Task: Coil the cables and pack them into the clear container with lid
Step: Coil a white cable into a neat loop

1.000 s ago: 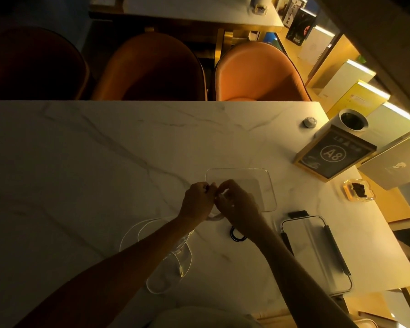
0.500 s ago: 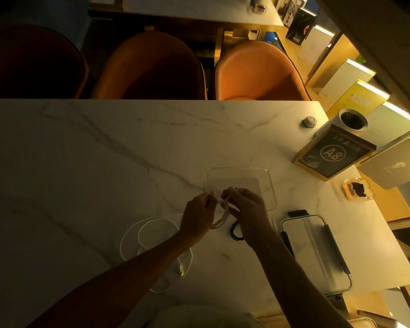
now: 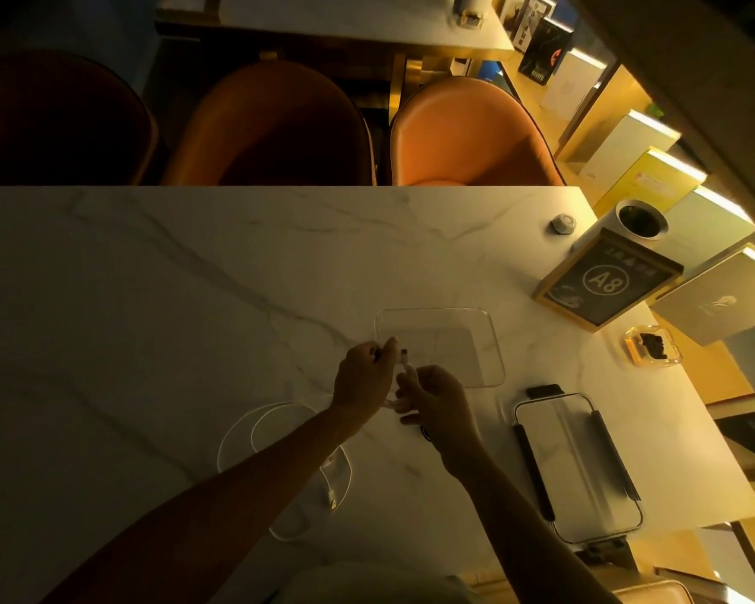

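— Where's the trouble likely, then?

— Mostly in the grip. Right hand [image 3: 436, 398] curled round a few small loops of white cable [image 3: 396, 402], left hand [image 3: 362, 377] pinching the same cable close beside it, plug [image 3: 404, 354] poking up free between the two. Both held just above the tabletop [image 3: 149, 298], short of the clear box [image 3: 495, 342], which sits open right behind them, towards the right of the middle.

— Springing open?

— Probably. Stiff, thin stuff by the look of it; any slackening of either pinch and the loops would likely unwind. Nothing seen tying them, either.

— And the free end?

— Could catch on the near rim of the box on the way in and drag the coil apart. Worth tucking under first.

— Anything underneath?

— A small black coil [image 3: 426, 435] just below the right wrist, half hidden. Easy to nudge or sweep along with a low forearm.

— The other cable?

— Loose cable [image 3: 240, 433] sprawled in wide loops near the front edge, under the left forearm. A dragged arm could snag it and pull it off the edge.

— The lid?

— Lid [image 3: 576, 464] close to the front right corner, part of it seemingly over the edge. A careless elbow might tip it off.
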